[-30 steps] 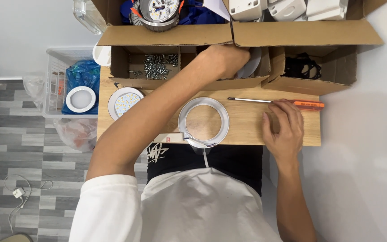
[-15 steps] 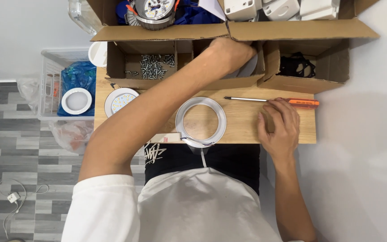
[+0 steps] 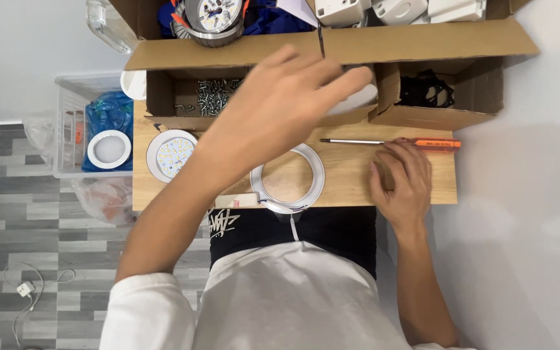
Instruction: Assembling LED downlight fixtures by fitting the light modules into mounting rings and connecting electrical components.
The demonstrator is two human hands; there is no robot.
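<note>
My left hand (image 3: 286, 104) reaches across the wooden board (image 3: 348, 165) into the middle compartment of a cardboard box (image 3: 422, 42). Its fingers close over the edge of a white round cover (image 3: 360, 98); the thumb is hidden. My right hand (image 3: 402, 185) lies flat on the board with fingers apart, holding nothing. Its fingertips are just below an orange-handled screwdriver (image 3: 432, 143). A white ring frame (image 3: 320, 176) lies on the board between my hands, near its front edge. A round LED lamp plate (image 3: 171, 155) sits at the board's left end.
The box's left compartment holds loose screws (image 3: 212, 94), and the right one a black part (image 3: 426, 91). More lamp parts fill the box behind. A clear plastic crate (image 3: 66, 123) with a white round lamp (image 3: 109, 149) stands left of the board, over grey floor tiles.
My left hand has risen out of the box compartment toward the camera, fingers still on the white cover. The right hand stays on the board by the screwdriver.
</note>
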